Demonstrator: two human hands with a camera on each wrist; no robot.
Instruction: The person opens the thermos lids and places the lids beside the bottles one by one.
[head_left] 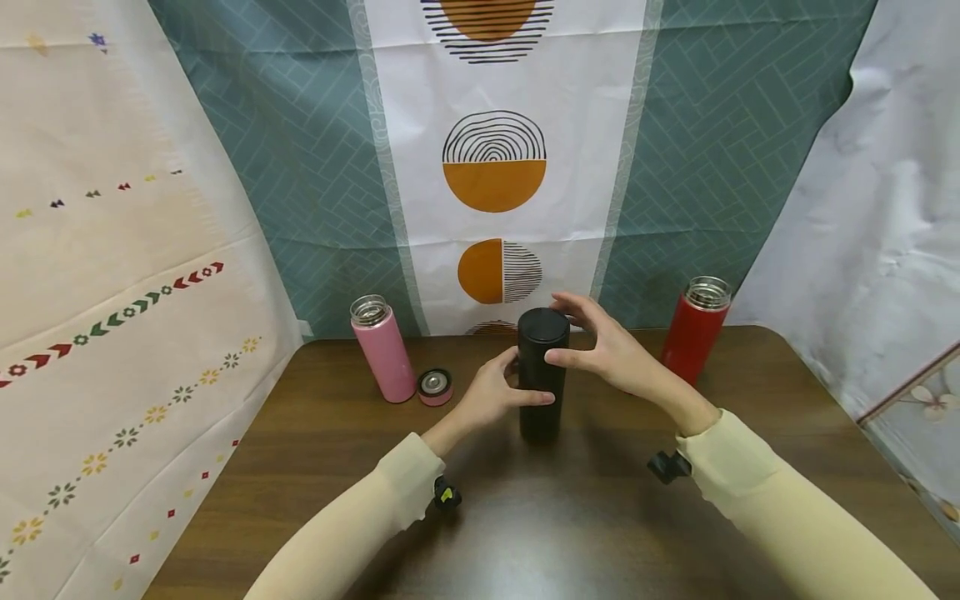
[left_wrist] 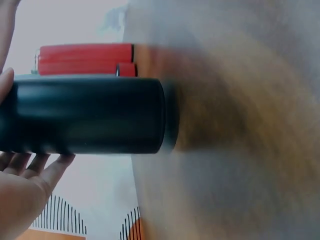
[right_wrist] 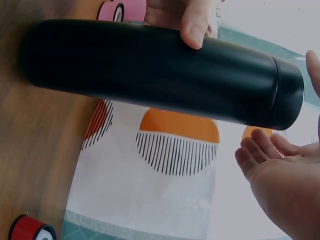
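Note:
A black vacuum flask (head_left: 542,375) with its black cap (right_wrist: 290,95) on is held upright over the middle of the table. Whether its base touches the wood I cannot tell. My left hand (head_left: 491,396) grips the body from the left, thumb (right_wrist: 194,31) across the near side. Around the cap, my right hand (head_left: 600,346) is spread with fingers and thumb apart. In the right wrist view, a gap shows between the right fingers (right_wrist: 260,145) and the cap.
A pink flask (head_left: 384,354) without its lid stands back left, its pink lid (head_left: 435,387) beside it. Back right is an uncapped red flask (head_left: 693,333); a red lid (right_wrist: 27,229) lies near it. Patterned cloth (head_left: 495,92) hangs behind the wooden table (head_left: 300,467).

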